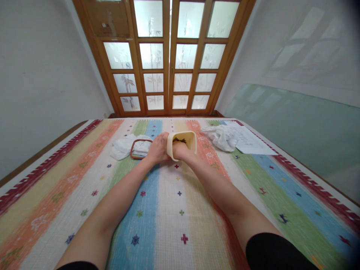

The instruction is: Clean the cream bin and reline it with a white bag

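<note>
A cream, square-mouthed container (192, 139) is tilted with its opening toward me, above the middle of the striped cloth. My left hand (159, 148) grips it from its left side. My right hand (180, 150) reaches inside the opening, and its fingers are hidden there. Dark brown-green material (180, 140) shows inside, just beyond my right hand. Left of my left hand lies a brown-rimmed rectangular lid or frame (132, 150), partly over a crumpled white bag (120, 147).
The table bears a striped, patterned cloth (168, 225). Another crumpled white plastic bag (222, 138) sits right of the container, beside printed paper sheets (253, 140). Beyond the table are wooden doors with glass panes (184, 55). A glass panel (303, 127) leans at the right wall.
</note>
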The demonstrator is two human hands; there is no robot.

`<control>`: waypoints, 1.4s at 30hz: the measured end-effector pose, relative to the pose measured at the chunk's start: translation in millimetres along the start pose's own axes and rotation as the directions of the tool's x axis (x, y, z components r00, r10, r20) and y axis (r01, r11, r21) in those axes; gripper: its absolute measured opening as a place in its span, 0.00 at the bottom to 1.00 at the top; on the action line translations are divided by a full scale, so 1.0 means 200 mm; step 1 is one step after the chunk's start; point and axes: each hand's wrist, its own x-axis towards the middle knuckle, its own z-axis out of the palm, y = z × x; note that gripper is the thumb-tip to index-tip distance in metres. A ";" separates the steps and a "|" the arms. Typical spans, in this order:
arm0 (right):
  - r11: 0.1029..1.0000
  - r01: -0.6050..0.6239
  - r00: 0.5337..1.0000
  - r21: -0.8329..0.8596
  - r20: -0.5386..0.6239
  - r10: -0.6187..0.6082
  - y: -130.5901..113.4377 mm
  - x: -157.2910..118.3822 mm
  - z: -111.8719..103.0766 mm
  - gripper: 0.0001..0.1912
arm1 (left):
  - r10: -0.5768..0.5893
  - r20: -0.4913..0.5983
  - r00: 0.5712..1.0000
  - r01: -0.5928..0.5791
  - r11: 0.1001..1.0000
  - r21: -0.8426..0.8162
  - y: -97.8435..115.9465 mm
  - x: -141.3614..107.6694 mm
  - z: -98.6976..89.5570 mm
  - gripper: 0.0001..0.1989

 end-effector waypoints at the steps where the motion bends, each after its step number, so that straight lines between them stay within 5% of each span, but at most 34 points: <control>1: 1.000 -0.018 1.000 -0.012 0.011 0.018 0.00 0.00 0.00 0.20 | -0.003 -0.003 1.000 0.003 1.000 -0.006 0.00 0.00 0.00 0.54; 10: 0.996 0.076 0.992 0.039 -0.104 -0.071 -0.03 -0.01 -0.04 0.26 | -0.004 -0.037 0.999 0.003 1.000 -0.029 -0.02 -0.03 0.00 0.56; 19: 0.977 0.113 0.993 0.178 0.009 -0.117 -0.03 -0.06 -0.05 0.19 | -0.003 -0.038 0.999 0.000 0.996 -0.087 -0.06 -0.05 -0.01 0.56; 24: 0.986 0.042 0.999 0.160 0.018 -0.045 -0.08 -0.07 -0.04 0.19 | 0.025 -0.019 1.000 -0.026 0.996 -0.090 -0.08 -0.06 -0.01 0.54; 28: 0.967 -0.017 1.000 0.255 -0.009 0.019 -0.08 -0.11 -0.14 0.18 | -0.023 -0.061 0.998 0.018 0.997 -0.078 -0.10 -0.05 0.00 0.53; 35: 0.925 0.123 0.992 0.359 -0.049 -0.113 -0.12 -0.22 -0.36 0.14 | -0.102 -0.094 0.990 0.092 0.991 -0.099 -0.14 -0.07 0.00 0.46; 42: 0.963 0.050 0.998 0.264 0.031 -0.061 -0.07 -0.13 -0.20 0.16 | -0.024 -0.081 0.996 0.019 0.998 -0.056 -0.12 -0.07 0.01 0.51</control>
